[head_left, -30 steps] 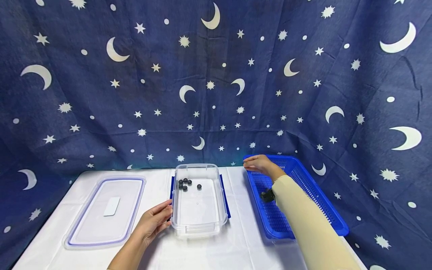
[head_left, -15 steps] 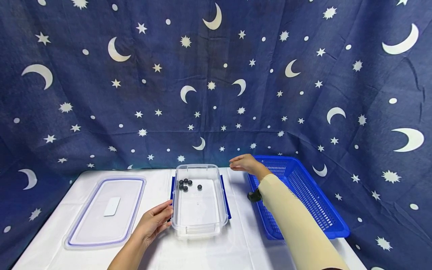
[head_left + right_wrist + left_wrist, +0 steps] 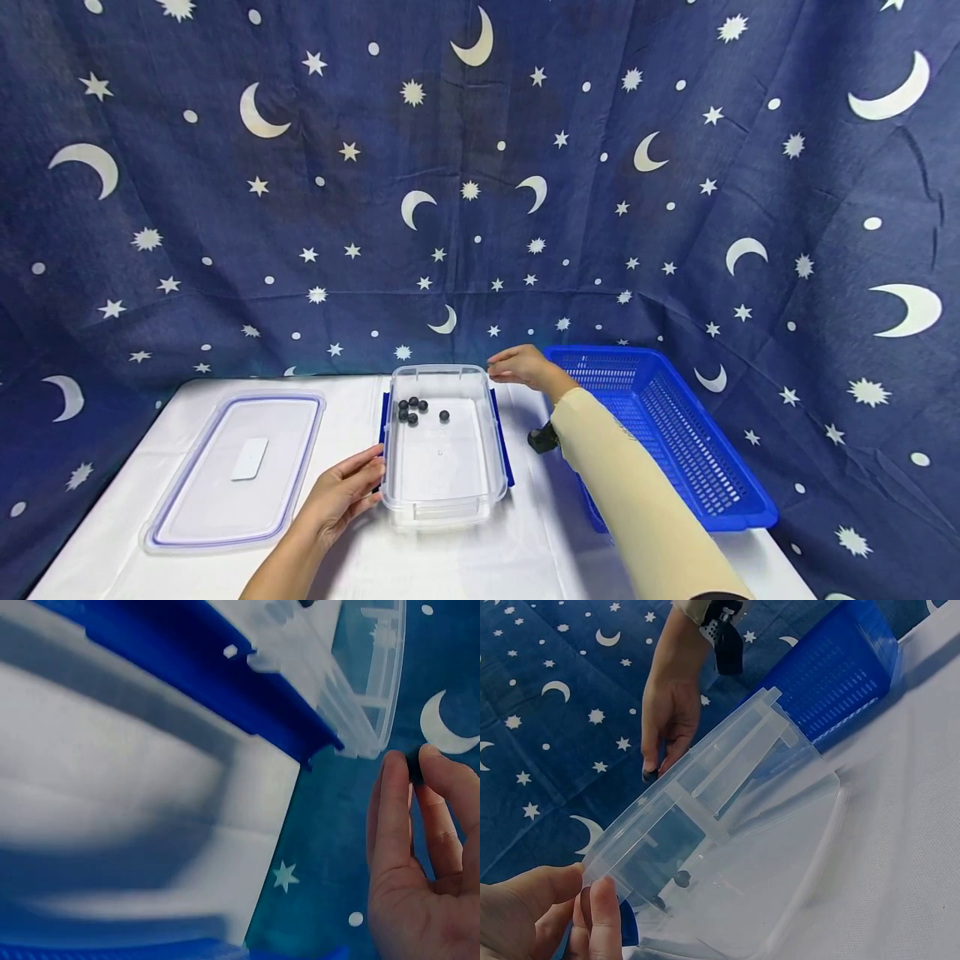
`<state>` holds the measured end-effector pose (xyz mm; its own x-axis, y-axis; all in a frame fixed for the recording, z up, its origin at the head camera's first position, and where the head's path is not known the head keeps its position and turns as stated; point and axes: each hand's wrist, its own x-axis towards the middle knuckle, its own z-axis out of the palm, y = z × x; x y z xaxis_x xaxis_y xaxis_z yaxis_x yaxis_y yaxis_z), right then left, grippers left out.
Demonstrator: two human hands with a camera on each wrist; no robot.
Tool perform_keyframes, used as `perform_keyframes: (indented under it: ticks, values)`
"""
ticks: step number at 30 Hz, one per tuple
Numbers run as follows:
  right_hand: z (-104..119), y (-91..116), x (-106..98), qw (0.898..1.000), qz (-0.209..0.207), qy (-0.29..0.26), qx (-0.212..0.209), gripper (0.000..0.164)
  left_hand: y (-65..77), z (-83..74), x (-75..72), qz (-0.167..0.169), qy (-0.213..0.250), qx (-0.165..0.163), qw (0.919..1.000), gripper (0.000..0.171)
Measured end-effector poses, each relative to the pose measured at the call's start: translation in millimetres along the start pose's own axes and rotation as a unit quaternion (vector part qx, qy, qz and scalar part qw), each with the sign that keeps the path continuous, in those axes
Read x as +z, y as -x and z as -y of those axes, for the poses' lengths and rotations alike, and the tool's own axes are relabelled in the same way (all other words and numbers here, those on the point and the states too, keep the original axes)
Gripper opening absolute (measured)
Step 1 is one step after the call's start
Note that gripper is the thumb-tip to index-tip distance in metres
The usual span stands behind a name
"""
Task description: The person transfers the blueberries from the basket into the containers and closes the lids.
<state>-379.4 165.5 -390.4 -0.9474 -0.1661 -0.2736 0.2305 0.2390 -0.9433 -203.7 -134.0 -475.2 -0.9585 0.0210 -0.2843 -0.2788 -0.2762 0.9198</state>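
Observation:
A clear plastic food container (image 3: pixel 427 479) stands on the table, its blue side latch (image 3: pixel 503 442) hanging out on the right. Inside, several small black balls (image 3: pixel 412 403) cluster toward the back left, and one ball (image 3: pixel 444 416) sits apart. My left hand (image 3: pixel 341 496) grips the container's left side, thumb at the rim in the left wrist view and fingers by a blue latch (image 3: pixel 629 924). Between thumb and fingertips my right hand (image 3: pixel 525 367) pinches a black ball (image 3: pixel 415 765), held just off the container's back right corner at about rim height.
A blue perforated basket (image 3: pixel 723 454) stands on the right, partly behind my right forearm. On the left lies a clear lid (image 3: pixel 202 508) with a white rectangle (image 3: pixel 248 459) on it. A starry dark blue cloth (image 3: pixel 480 250) hangs behind the table.
My right hand has moved left, from over the basket to the container's back right corner, with the ball pinched. My left hand and the container have stayed put.

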Motion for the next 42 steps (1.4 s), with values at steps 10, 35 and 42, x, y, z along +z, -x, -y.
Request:
perform_keyframes:
  ticks: [10,35,42]
  values:
    - [-1,-8,24,1.0,-0.004,-0.02,0.013,0.033,-0.1,-0.5,0.3,0.0,0.003,-0.002,1.0,0.049]
    - [-9,-16,74,0.999,-0.002,-0.035,0.017,0.031,-3.2,1.2,1.4,-0.001,-0.001,-0.006,1.0,0.051]
    - [-14,-14,90,1.0,0.005,-0.003,0.005,0.028,-2.9,0.2,1.3,-0.004,0.002,-0.006,1.0,0.051]
